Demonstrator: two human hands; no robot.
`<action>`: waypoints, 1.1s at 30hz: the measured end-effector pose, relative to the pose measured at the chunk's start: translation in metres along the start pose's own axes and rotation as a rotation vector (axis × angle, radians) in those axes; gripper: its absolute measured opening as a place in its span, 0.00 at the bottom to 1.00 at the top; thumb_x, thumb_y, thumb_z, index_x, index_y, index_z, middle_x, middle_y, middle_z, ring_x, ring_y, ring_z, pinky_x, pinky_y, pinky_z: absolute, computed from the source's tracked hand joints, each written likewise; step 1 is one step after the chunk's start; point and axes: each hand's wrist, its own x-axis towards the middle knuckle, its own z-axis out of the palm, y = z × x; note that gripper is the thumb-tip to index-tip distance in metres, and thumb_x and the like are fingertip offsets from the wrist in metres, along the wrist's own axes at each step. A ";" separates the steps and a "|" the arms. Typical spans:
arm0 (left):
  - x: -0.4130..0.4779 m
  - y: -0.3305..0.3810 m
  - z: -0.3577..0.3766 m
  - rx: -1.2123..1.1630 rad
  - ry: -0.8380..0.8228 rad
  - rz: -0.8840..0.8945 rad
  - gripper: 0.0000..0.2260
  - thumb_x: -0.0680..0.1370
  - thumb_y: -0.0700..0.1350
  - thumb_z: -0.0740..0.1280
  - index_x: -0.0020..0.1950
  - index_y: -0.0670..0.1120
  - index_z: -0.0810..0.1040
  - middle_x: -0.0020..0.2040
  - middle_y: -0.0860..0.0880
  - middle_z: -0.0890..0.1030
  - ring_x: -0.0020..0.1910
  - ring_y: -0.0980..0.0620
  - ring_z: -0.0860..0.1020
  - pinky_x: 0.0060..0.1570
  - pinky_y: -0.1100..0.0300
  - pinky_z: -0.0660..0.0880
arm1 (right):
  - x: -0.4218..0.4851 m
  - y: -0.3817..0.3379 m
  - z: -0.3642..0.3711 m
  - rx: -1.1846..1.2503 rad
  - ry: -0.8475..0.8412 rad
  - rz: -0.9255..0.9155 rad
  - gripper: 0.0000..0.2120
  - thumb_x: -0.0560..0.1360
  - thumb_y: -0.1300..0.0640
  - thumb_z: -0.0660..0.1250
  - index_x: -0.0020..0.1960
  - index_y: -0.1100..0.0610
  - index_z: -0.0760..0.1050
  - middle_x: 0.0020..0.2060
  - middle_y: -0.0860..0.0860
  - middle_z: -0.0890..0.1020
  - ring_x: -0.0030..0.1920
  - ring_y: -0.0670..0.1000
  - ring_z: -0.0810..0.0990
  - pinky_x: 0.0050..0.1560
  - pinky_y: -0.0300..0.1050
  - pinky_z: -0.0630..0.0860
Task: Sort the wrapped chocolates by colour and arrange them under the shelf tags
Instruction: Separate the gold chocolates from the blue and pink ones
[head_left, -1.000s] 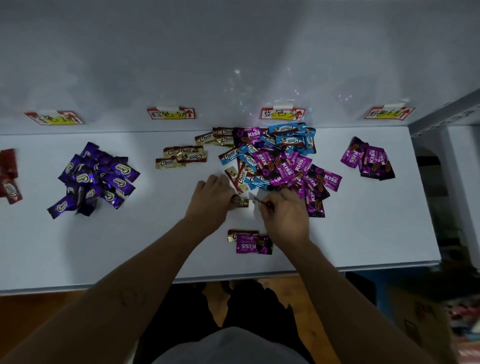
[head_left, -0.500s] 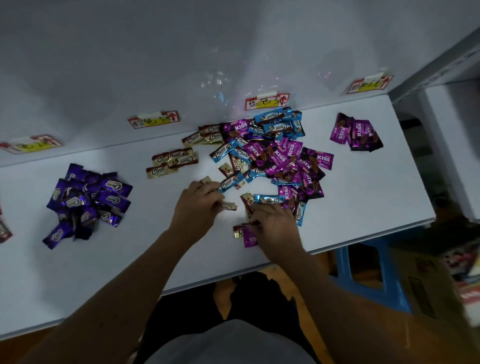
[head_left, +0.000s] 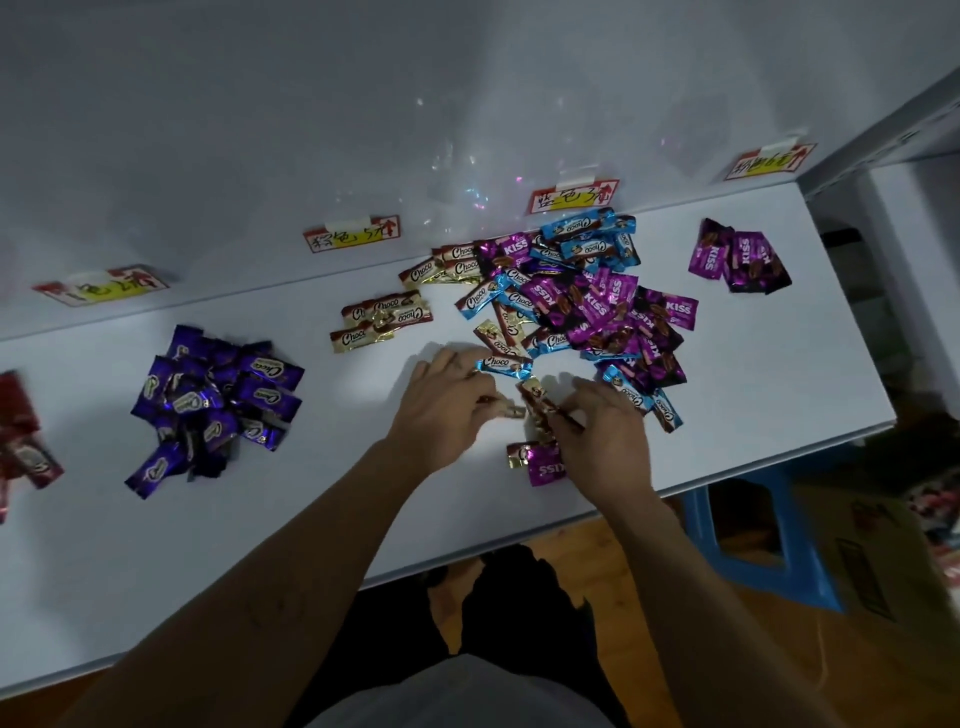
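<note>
Pinches gold Choco chocolates (head_left: 535, 397) in left hand (head_left: 447, 400) and right hand (head_left: 602, 423), close together. Carry far-left to gold Choco group (head_left: 382, 322); nearer left hand.

Both bare forearms reach in from the near edge and converge toward the middle. The left hand (head_left: 447, 402) lies palm down, fingers curled, pinching a small gold-brown chocolate (head_left: 503, 410) at its fingertips. Just right of it, the right hand (head_left: 605, 431) — knuckles up — pinches a brown chocolate (head_left: 535, 401). The hands are near each other, not touching.
</note>
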 end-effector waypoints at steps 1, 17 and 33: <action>0.002 -0.002 -0.004 0.008 0.033 -0.038 0.09 0.79 0.52 0.64 0.53 0.51 0.81 0.70 0.53 0.69 0.68 0.50 0.63 0.60 0.54 0.59 | 0.000 -0.007 0.003 -0.011 -0.017 -0.025 0.10 0.73 0.58 0.70 0.54 0.59 0.82 0.59 0.54 0.81 0.57 0.59 0.77 0.59 0.54 0.74; 0.001 -0.011 0.008 0.210 -0.009 0.091 0.05 0.73 0.38 0.69 0.47 0.40 0.77 0.58 0.41 0.78 0.58 0.41 0.74 0.47 0.50 0.75 | 0.014 -0.024 0.024 -0.036 -0.176 0.177 0.14 0.77 0.56 0.64 0.61 0.56 0.71 0.56 0.54 0.78 0.57 0.55 0.74 0.57 0.46 0.67; -0.014 0.007 0.004 0.126 -0.040 -0.218 0.07 0.76 0.38 0.68 0.54 0.43 0.79 0.52 0.43 0.74 0.49 0.44 0.74 0.47 0.52 0.69 | 0.017 -0.016 0.019 0.084 -0.241 0.091 0.11 0.74 0.60 0.66 0.56 0.56 0.75 0.49 0.53 0.78 0.52 0.55 0.75 0.46 0.43 0.65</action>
